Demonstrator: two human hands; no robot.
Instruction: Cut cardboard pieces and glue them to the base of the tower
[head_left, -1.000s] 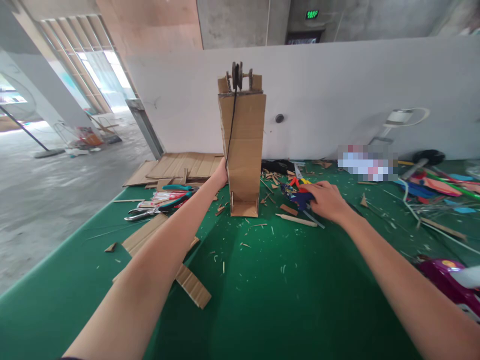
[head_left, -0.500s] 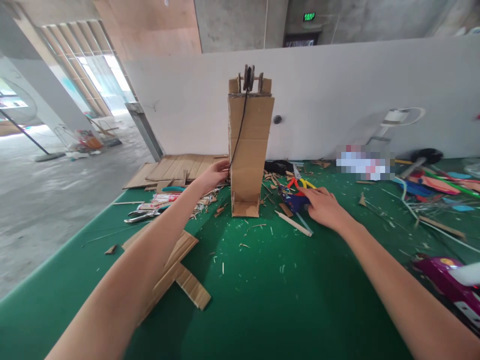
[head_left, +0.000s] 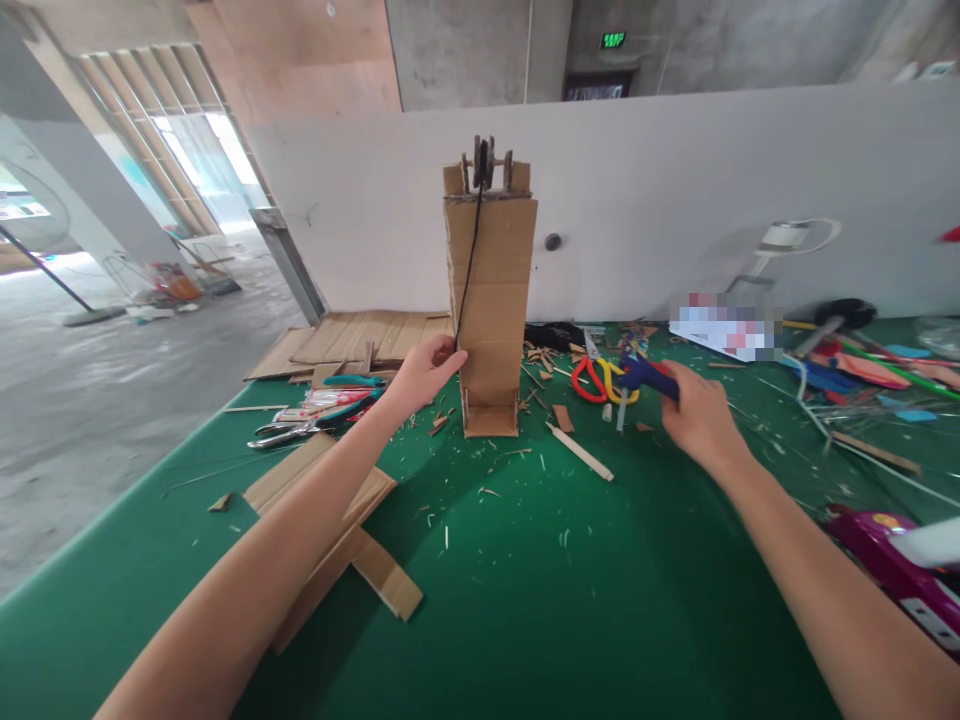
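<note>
A tall cardboard tower [head_left: 491,300] stands upright on the green table [head_left: 540,600], with a small pulley wheel [head_left: 484,162] on top. A black string [head_left: 466,265] runs down from the wheel along the tower's front. My left hand [head_left: 424,370] pinches the lower end of that string beside the tower's left edge. My right hand [head_left: 694,410] grips a blue glue gun [head_left: 645,375], lifted just above the table to the right of the tower. Red and yellow scissors [head_left: 600,378] lie between the tower and the glue gun. A wooden stick [head_left: 579,450] lies in front of them.
Flat cardboard sheets [head_left: 360,335] lie behind my left hand, pliers and cutters [head_left: 315,410] to its left, cardboard strips [head_left: 337,540] nearer me. Cardboard scraps litter the table. Coloured sticks and cables [head_left: 862,385] crowd the right side; a purple object [head_left: 892,560] sits at the right edge. A white partition [head_left: 675,200] backs the table.
My right hand has picked the blue glue gun up off the table and moved right, uncovering the scissors. My left hand shifted slightly and now pinches the string.
</note>
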